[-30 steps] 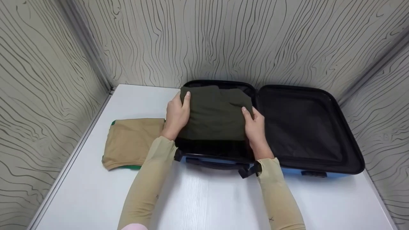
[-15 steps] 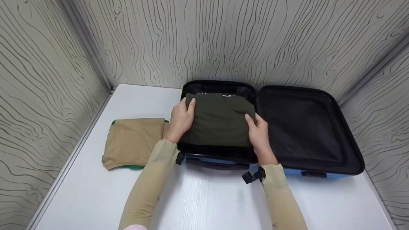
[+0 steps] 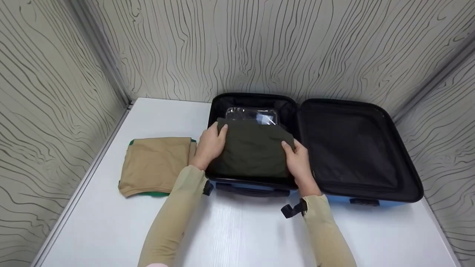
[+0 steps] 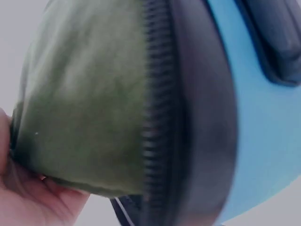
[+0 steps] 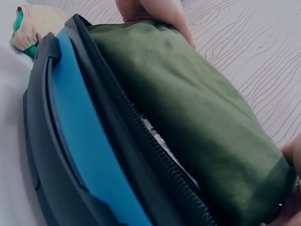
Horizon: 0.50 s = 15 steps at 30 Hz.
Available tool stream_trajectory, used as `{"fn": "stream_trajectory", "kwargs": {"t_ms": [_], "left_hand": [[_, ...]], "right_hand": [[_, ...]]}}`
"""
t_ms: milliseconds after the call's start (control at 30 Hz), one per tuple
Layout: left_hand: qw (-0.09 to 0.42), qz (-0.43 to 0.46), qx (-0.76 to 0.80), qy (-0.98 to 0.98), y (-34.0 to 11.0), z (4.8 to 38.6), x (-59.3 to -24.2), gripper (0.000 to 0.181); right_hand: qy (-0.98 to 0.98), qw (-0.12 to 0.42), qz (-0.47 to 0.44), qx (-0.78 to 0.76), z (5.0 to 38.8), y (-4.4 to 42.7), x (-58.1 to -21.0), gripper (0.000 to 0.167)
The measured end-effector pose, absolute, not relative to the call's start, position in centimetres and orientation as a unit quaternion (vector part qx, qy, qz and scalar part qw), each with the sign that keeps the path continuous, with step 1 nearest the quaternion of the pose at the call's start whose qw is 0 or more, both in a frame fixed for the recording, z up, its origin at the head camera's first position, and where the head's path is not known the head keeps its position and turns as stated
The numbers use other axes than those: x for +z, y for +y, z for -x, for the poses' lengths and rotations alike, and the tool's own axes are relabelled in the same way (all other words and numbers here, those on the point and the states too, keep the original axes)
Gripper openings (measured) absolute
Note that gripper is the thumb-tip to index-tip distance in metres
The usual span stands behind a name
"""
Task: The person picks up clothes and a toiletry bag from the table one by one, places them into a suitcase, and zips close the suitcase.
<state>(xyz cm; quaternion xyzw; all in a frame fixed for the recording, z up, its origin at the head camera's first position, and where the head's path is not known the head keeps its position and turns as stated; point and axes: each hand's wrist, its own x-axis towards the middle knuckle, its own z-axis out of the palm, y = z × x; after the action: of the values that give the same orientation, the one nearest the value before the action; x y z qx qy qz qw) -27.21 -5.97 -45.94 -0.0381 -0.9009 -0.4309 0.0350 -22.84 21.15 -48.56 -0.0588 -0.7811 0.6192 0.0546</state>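
A folded dark green garment [image 3: 254,152] lies across the left half of an open blue suitcase [image 3: 237,185], close to its front rim. My left hand [image 3: 211,144] grips the garment's left edge, thumb on top. On the opposite edge my right hand [image 3: 298,159] holds it the same way. The right wrist view shows the garment [image 5: 188,103] stretched between both hands, just inside the zipped edge. Behind it in the suitcase sits a clear plastic pouch [image 3: 252,113], partly covered by the cloth. What lies under the garment is mostly hidden.
To the left on the white table [image 3: 96,230] lies a folded tan garment [image 3: 156,163] with green showing at its edges. The suitcase's black-lined other half [image 3: 349,148] lies open at the right. Patterned walls [image 3: 259,48] stand close behind and at the sides.
Both hands have brought the green garment toward the front of the suitcase and lower. The clear pouch behind it has come into view.
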Motion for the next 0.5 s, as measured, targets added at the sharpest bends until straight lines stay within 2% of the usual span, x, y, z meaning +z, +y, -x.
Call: {"fn": "stream_trajectory", "kwargs": {"t_ms": [500], "left_hand": [[-0.016,0.056,-0.398,-0.916,-5.9,27.3,-47.5,0.052]], "right_hand": [[-0.817,-0.002,0.085,0.570,22.7,21.7,-49.6,0.043]]}}
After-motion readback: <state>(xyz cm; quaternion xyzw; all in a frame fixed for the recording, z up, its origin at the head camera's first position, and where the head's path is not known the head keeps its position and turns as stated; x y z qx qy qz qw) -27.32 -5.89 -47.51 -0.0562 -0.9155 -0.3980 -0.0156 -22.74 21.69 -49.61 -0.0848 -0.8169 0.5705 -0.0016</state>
